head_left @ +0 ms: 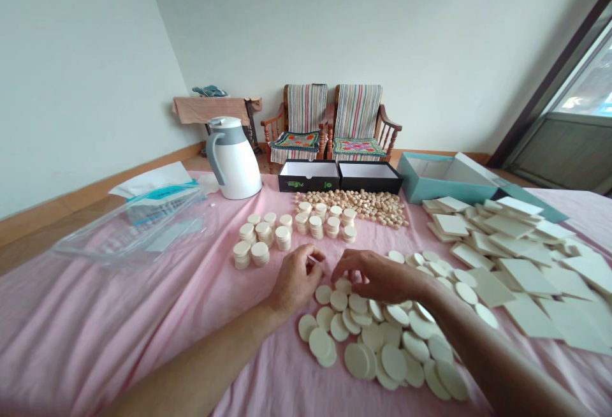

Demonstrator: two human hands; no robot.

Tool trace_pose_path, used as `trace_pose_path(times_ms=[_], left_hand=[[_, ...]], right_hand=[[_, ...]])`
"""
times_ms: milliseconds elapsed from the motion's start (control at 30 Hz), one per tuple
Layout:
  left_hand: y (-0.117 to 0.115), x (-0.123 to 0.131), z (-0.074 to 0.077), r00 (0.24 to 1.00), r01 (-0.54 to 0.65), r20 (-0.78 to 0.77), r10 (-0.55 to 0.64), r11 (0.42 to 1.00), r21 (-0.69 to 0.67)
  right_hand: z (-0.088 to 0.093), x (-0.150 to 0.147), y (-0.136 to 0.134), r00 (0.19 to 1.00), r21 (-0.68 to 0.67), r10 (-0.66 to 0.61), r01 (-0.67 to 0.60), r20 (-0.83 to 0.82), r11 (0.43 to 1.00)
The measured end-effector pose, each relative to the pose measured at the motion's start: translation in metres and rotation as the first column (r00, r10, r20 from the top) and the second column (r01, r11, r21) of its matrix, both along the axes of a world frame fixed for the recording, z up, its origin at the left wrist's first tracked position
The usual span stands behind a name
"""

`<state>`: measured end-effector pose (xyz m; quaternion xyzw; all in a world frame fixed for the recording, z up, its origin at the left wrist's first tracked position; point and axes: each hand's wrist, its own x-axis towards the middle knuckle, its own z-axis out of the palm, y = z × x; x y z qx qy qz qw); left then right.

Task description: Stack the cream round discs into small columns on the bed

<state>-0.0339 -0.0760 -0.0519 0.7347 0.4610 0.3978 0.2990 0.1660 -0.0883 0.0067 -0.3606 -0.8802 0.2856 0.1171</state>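
Hovering near discs (394, 362), two hands (292, 280) (385, 275), fingers (340, 268) bent, grip unclear, two black boxes (306, 183)

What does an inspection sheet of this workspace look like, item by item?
Surface: pink cloth, wrinkled.
Work pieces: pale round discs, some in short stacks, others in a loose pile.
Clutter: square tiles heaped at right; small wooden pieces beyond the stacks; white-and-grey jug, clear plastic tray, black boxes, light-blue box.
Hands: left hand beside the loose pile, fingers curled; right hand at its far side; grip on anything unclear.
Cables: nothing seen.
Surroundings: two chairs before a plain wall.
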Motion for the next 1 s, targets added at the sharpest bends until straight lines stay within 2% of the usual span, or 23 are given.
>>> trace_pose_path(times_ms=[200,300,400,467,533,633,700,767,867,933,1000], left_hand=[[0.000,0.000,0.001,1.000,0.004,-0.028,-0.004,1.000,0.005],[0.000,0.000,0.001,1.000,0.013,-0.023,-0.013,1.000,-0.005],[-0.001,0.000,0.000,1.000,0.015,-0.026,-0.015,1.000,-0.012],[-0.001,0.000,0.000,0.999,0.014,-0.029,-0.014,1.000,-0.013],[-0.001,0.000,0.000,1.000,0.014,-0.028,-0.014,1.000,-0.010],[-0.002,0.000,0.003,1.000,0.014,-0.024,-0.014,1.000,-0.002],[-0.002,0.001,0.005,1.000,0.013,-0.025,-0.013,1.000,-0.004],[-0.002,0.001,0.006,1.000,0.014,-0.021,-0.014,1.000,-0.013],[-0.002,0.001,0.005,1.000,0.017,-0.007,-0.018,1.000,-0.021],[-0.002,0.000,0.004,1.000,0.019,-0.001,-0.019,1.000,-0.018],[-0.001,0.000,0.003,1.000,0.023,-0.002,-0.023,1.000,-0.012]], right_hand=[[-0.009,-0.009,0.000,1.000,0.032,0.013,-0.013,0.000,0.999],[-0.016,-0.015,0.000,0.994,0.113,-0.105,0.101,0.034,0.988],[-0.022,-0.014,0.005,0.951,0.215,-0.299,0.276,0.084,0.937],[-0.023,-0.009,0.008,0.925,0.235,-0.368,0.339,0.093,0.911],[-0.019,-0.004,0.009,0.945,0.166,-0.319,0.304,0.074,0.938],[-0.010,-0.002,0.003,0.989,0.009,-0.142,0.142,0.026,0.990],[-0.007,-0.005,-0.002,0.997,-0.017,-0.071,0.072,0.019,0.997],[-0.008,-0.009,-0.005,0.998,0.016,-0.059,0.058,0.032,0.998],[-0.015,-0.013,-0.003,0.981,0.107,-0.172,0.163,0.084,0.981],[-0.019,-0.011,0.001,0.946,0.193,-0.303,0.278,0.118,0.941],[-0.021,-0.006,0.004,0.929,0.225,-0.355,0.325,0.107,0.919]])
